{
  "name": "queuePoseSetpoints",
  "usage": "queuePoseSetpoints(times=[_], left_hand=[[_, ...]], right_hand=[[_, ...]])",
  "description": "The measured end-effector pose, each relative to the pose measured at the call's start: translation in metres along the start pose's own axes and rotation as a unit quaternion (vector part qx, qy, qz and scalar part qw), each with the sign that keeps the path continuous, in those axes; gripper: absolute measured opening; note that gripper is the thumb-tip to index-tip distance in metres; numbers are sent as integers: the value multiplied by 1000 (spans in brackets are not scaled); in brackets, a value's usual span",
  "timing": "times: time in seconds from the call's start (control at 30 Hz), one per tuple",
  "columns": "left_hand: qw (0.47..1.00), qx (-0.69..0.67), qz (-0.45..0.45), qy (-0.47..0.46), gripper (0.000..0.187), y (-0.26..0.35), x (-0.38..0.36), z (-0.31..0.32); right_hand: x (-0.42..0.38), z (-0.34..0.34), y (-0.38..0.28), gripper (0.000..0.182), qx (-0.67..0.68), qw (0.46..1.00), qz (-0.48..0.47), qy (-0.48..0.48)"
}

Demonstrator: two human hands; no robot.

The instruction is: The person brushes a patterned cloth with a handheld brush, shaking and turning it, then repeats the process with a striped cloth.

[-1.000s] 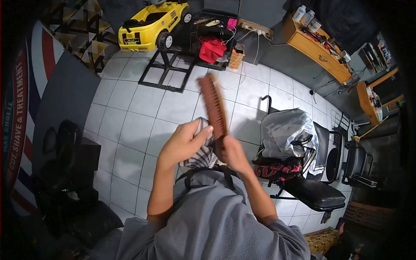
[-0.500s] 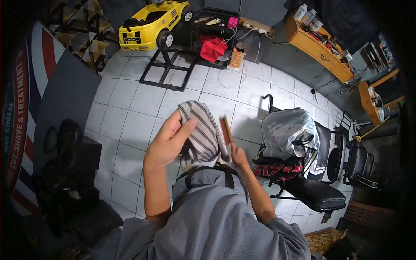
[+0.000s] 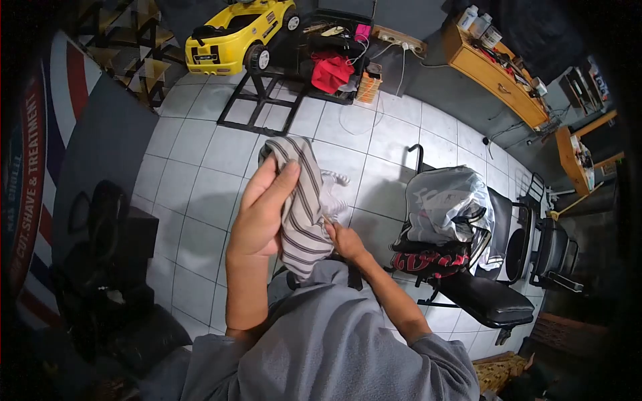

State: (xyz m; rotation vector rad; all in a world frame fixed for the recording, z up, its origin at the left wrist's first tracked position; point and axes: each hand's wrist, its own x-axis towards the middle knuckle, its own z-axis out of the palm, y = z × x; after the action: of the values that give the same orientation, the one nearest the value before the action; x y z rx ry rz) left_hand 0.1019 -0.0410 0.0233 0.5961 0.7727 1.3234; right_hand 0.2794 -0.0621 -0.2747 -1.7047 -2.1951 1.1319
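A cloth with grey and dark stripes (image 3: pixel 302 207) hangs in front of my body. My left hand (image 3: pixel 257 217) is closed on its upper left part, the thumb lying over the front. To the right of the cloth, my right hand (image 3: pixel 346 242) grips a wooden brush (image 3: pixel 328 219). Only a bit of the brush's handle shows beside my fingers; its bristles are out of sight at the cloth. A paler, ruffled part of the cloth spreads out above my right hand.
On the right stands a black barber chair (image 3: pixel 485 299) with a grey cape (image 3: pixel 438 200) draped over it. A yellow toy car (image 3: pixel 224 48), a black metal frame (image 3: pixel 257 127) and a case with a red cloth (image 3: pixel 331 72) are ahead. A wooden drawer shelf (image 3: pixel 491 83) hangs upper right.
The cloth has swung and folded, its ruffled edge now flaring to the right. My right hand with the brush has moved left against it, and the bristles have gone from view.
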Motion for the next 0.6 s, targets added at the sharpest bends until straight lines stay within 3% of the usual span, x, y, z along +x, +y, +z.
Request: queuePoseSetpoints(times=[0.07,0.17,0.27,0.33,0.43,0.53,0.57,0.6], left_hand=[[1000,-19,8,-16,37,3,-2,-4],[999,-26,23,-36,59,3,-7,-12],[998,-13,40,-40,59,1,-12,-8],[999,-11,29,-31,57,1,-10,-8],[1000,-9,14,-15,50,-5,3,-12],[999,-40,22,-4,47,-7,11,3],[999,-35,29,-3,44,-8,14,6],[999,-33,39,-3,43,-5,13,10]], right_hand=[[-1,18,47,48,-16,996,39,-74],[-8,21,69,51,-63,988,140,-23],[2,1,67,50,10,974,192,124],[12,-25,45,49,117,953,105,259],[-3,-82,-29,47,478,846,47,231],[-28,-93,-75,44,509,836,-83,184],[-29,-87,-82,41,415,868,-177,209],[-31,-84,-91,39,358,889,-211,194]])
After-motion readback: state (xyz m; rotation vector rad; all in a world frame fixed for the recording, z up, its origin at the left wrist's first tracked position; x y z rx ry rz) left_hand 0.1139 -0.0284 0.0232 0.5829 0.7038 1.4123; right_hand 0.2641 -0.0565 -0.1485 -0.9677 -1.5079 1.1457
